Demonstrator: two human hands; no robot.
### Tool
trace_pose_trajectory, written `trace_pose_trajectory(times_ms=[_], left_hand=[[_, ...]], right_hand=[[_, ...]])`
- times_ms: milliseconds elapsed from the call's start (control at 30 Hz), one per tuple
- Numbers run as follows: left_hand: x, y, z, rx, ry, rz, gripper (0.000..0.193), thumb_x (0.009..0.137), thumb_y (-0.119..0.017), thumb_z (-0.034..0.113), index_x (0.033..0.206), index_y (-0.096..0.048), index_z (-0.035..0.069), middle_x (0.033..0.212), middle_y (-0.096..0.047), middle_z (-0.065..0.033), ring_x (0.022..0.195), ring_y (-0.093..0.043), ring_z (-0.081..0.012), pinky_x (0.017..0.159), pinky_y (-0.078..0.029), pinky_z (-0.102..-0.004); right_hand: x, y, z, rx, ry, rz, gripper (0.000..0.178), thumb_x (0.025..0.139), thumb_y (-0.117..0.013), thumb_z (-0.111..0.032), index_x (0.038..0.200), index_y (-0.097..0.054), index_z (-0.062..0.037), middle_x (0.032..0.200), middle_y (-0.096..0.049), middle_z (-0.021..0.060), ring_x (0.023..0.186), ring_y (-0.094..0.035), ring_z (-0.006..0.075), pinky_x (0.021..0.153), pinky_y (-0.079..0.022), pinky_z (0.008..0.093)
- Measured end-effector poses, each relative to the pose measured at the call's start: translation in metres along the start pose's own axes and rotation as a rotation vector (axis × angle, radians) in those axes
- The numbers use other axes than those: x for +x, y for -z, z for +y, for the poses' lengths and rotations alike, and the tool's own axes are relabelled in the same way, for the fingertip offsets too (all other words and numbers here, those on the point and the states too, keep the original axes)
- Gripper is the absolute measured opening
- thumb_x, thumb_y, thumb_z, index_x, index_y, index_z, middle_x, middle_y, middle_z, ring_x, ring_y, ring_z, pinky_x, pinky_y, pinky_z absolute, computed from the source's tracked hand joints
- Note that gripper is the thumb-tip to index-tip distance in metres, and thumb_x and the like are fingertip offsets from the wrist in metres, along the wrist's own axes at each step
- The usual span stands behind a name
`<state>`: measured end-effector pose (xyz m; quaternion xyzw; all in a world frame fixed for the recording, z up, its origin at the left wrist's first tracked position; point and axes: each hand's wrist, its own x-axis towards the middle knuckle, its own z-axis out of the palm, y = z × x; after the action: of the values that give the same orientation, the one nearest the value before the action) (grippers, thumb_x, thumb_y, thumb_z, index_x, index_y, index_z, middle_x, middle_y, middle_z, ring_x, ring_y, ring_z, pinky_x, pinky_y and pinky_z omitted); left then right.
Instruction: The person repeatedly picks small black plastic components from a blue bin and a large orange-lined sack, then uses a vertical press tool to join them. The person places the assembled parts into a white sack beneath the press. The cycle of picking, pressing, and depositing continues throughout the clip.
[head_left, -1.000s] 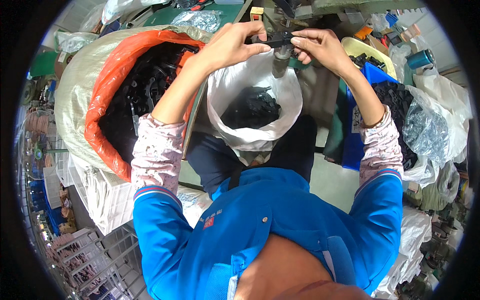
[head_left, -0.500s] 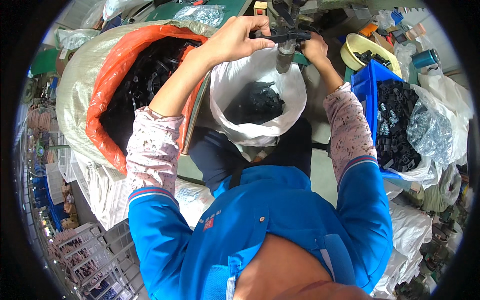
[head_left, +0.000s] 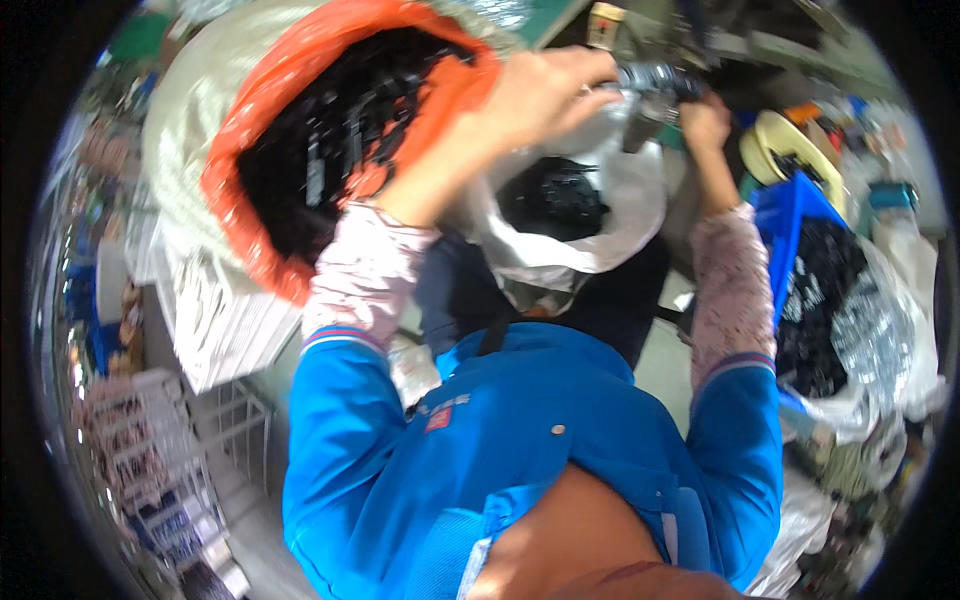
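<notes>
Above the white bag (head_left: 574, 257), my left hand (head_left: 550, 90) pinches the near end of a dark plastic part (head_left: 655, 78) between thumb and fingers. The part lies level across the top of a metal post (head_left: 645, 128); motion blur hides its exact kind. At the part's right end is my right hand (head_left: 705, 122), its fingertips blurred and partly hidden behind the part and the post. Black plastic pieces (head_left: 555, 200) lie inside the white bag, which stands between my knees.
On the left stands a big woven sack with an orange liner (head_left: 225, 190), full of black parts. A blue crate (head_left: 783, 225) of black pieces and a clear plastic bag (head_left: 875, 310) are at the right. Behind the crate sits a yellow basin (head_left: 765, 150). White wire racks (head_left: 235, 425) stand lower left.
The whole view has shifted, with the sack, bag and hands appearing farther right, and the picture is now blurred. Both hands stay at the dark part by the post.
</notes>
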<state>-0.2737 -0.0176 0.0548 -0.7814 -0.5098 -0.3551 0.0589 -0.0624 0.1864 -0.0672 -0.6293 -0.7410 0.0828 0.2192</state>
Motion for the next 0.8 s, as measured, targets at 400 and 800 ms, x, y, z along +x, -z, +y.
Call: trace_pose_trajectory(times_ms=[400,800], left_hand=[[-0.196,0.040,-0.109,0.421,1.022,-0.135,0.043,0.079,-0.066,0.018,0.119,-0.053,0.008,0.111,-0.063,-0.0126,0.106,-0.057,-0.0308,0.090,-0.047,-0.0412],[-0.245,0.072,-0.121,0.397,0.777,0.179,0.032,0.079,-0.065,0.007,0.110,-0.058,0.005,0.100,-0.063,-0.0160,0.094,-0.060,-0.0311,0.085,-0.046,-0.0381]], right_hand=[[0.010,-0.011,0.020,0.254,0.239,0.315,0.023,0.080,-0.057,-0.017,0.101,-0.065,-0.0123,0.095,-0.066,0.0188,0.092,-0.062,0.0372,0.079,-0.050,0.0416],[-0.085,0.110,-0.068,1.294,0.272,0.044,0.016,0.084,-0.066,-0.003,0.099,-0.067,0.0038,0.082,-0.067,0.0093,0.067,-0.062,0.0099,0.062,-0.051,0.0204]])
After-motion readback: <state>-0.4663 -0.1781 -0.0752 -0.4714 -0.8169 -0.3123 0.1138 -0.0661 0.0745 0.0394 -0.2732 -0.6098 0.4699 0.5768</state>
